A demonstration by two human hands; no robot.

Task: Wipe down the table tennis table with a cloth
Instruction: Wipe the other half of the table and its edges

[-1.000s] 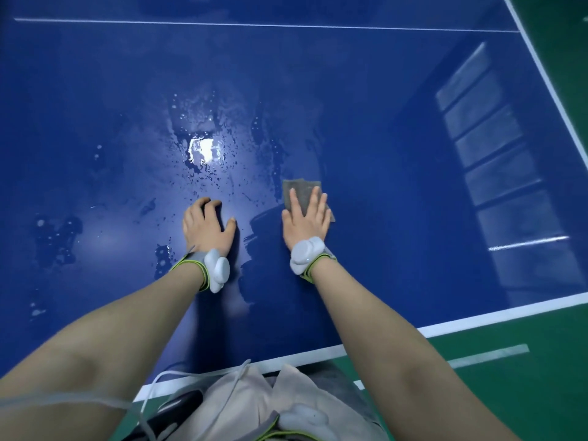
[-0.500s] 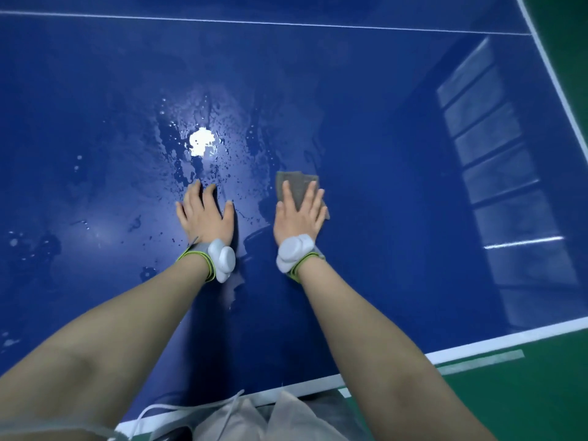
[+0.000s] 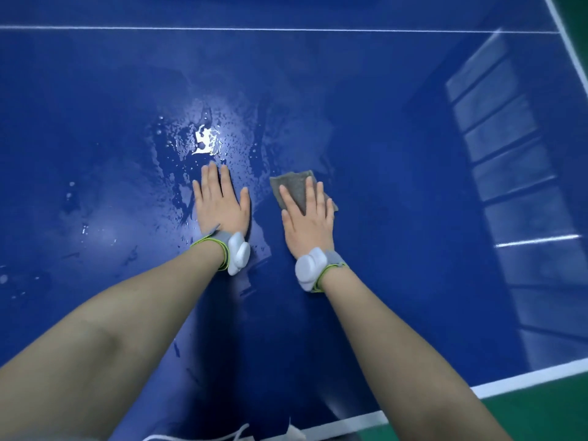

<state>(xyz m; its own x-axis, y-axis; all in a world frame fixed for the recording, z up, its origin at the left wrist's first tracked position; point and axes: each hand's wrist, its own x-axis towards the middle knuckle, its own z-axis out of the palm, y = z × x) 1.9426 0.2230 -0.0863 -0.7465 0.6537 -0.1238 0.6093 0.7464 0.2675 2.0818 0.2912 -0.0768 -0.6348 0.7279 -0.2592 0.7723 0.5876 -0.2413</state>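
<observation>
The blue table tennis table fills the view, glossy, with white lines at its edges. A small grey cloth lies flat on it just right of centre. My right hand presses on the cloth with straight fingers, covering its near half. My left hand lies flat on the bare wet surface to the left of the cloth, fingers straight and together. Both wrists carry white sensor bands.
A patch of water drops and smears glints just beyond my left hand, with more drops at the far left. The table's white near edge line borders green floor at bottom right. A thin white centre line crosses the top.
Both hands have slid farther away from the near edge across the table, the right one pushing the cloth along. My left fingers, curled a second ago, now lie straight.
</observation>
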